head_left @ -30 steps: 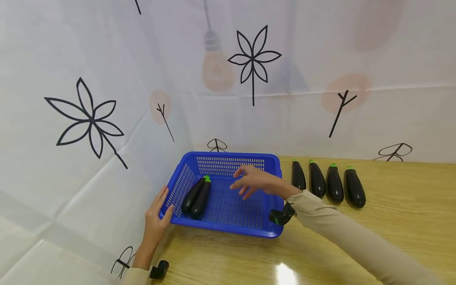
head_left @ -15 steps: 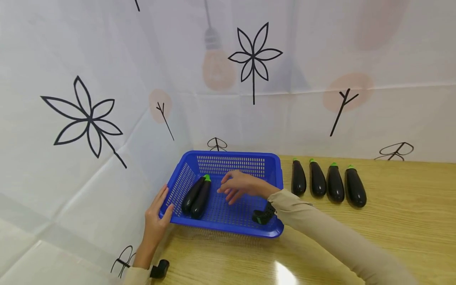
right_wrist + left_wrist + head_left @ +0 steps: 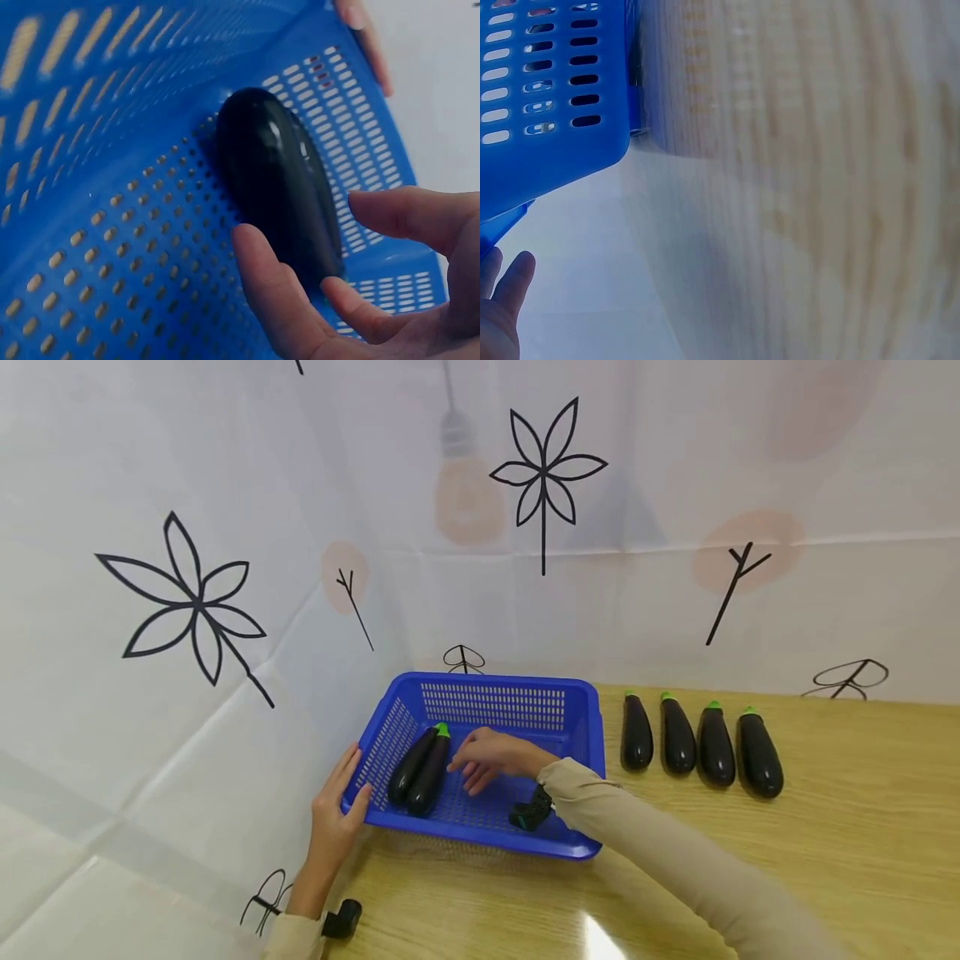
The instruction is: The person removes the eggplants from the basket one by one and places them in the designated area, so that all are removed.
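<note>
Two glossy black eggplants [image 3: 428,774] with green stem ends lie side by side at the left of the blue perforated basket [image 3: 517,839]. My right hand [image 3: 498,755] hovers inside the basket just right of them. In the right wrist view, its thumb and fingers [image 3: 262,281] are spread around the near end of the eggplants [image 3: 270,180], loosely bent, and nothing is held. My left hand [image 3: 334,814] rests against the basket's left front corner with its fingers extended along the rim. In the left wrist view, only its fingertips show beside the basket [image 3: 555,161].
A row of several more eggplants [image 3: 716,747] lies on the wooden table [image 3: 847,827], right of the basket. A white patterned cloth [image 3: 660,610] hangs behind the table and along its left side, close to the basket.
My right hand has moved left and slightly down inside the basket, towards the two eggplants. The left hand keeps its place on the basket corner. The head view has shifted slightly.
</note>
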### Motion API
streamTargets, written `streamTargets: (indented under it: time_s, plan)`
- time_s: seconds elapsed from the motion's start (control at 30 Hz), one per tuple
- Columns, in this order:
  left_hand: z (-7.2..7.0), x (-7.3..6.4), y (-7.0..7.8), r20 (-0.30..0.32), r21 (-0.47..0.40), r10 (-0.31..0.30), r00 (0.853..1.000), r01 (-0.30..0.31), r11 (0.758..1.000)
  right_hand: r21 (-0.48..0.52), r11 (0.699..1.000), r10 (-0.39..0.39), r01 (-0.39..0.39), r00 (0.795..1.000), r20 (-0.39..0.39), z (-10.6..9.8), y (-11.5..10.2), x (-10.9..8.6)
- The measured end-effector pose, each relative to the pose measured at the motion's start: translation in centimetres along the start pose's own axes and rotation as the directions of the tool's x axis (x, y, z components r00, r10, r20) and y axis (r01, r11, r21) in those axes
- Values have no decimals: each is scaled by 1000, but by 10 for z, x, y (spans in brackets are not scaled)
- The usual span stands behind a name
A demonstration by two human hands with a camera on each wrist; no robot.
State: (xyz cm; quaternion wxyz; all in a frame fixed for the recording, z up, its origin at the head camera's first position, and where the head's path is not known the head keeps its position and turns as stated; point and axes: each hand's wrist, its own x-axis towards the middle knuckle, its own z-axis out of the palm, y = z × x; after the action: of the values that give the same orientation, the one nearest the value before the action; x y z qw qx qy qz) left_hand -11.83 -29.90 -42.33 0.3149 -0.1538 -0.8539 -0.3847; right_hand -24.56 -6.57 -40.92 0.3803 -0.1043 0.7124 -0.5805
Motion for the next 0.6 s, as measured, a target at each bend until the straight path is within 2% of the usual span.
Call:
streamTargets:
  time_s: [0.23, 0.43, 0.6]
  plan:
    - [-2, 1, -2, -10, 10, 18, 1000, -18, 1000, 18, 1000, 17, -17, 1000, 6, 12, 0, 18]
    - [-2, 2, -2, -19, 10, 31, 999, -31, 999, -34, 999, 23, -26, 996, -84, 28, 0, 28]
    - [-1, 2, -1, -7, 0, 14, 1000, -14, 1000, -24, 998, 49, -53, 986, -157, 35, -1, 28]
